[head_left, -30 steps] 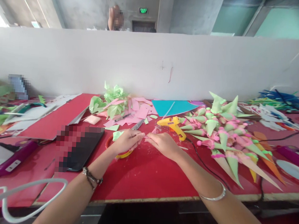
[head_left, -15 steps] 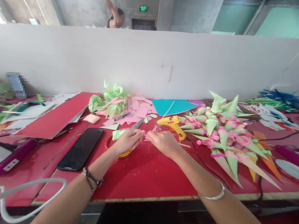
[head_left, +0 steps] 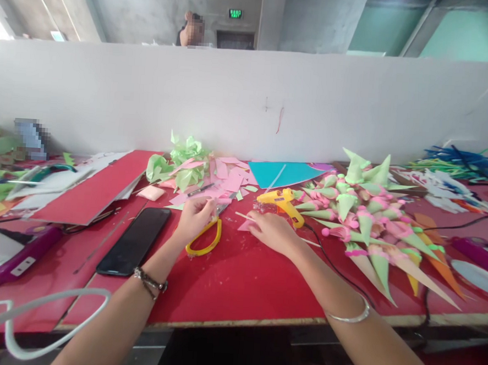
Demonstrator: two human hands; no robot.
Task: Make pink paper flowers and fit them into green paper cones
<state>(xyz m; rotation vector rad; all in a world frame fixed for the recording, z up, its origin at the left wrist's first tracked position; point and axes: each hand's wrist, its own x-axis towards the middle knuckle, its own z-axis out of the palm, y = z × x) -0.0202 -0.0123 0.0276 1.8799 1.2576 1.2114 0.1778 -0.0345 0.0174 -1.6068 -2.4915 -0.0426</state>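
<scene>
My left hand (head_left: 195,219) is closed in a pinch above the scissors, whose yellow handle (head_left: 204,251) shows beside and below it; what the fingers hold is too small to name. My right hand (head_left: 271,231) is closed on a thin white stick (head_left: 244,215) that points left from its fingertips. A small pink paper piece (head_left: 244,225) lies by those fingers. Just beyond my right hand rests a yellow glue gun (head_left: 282,200) on the red table (head_left: 237,298). The two hands are apart.
A black phone (head_left: 135,242) lies left of my left hand. Pink paper scraps (head_left: 228,176) and a teal sheet (head_left: 277,174) lie at the back. Green and pink paper cones (head_left: 361,217) are heaped right, near the glue gun's cord. Behind the white partition (head_left: 150,99) is a person.
My left hand has moved left and slightly up, away from my right hand, uncovering more of the scissors handle. The white stick now shows in my right hand. The person's raised arm is down.
</scene>
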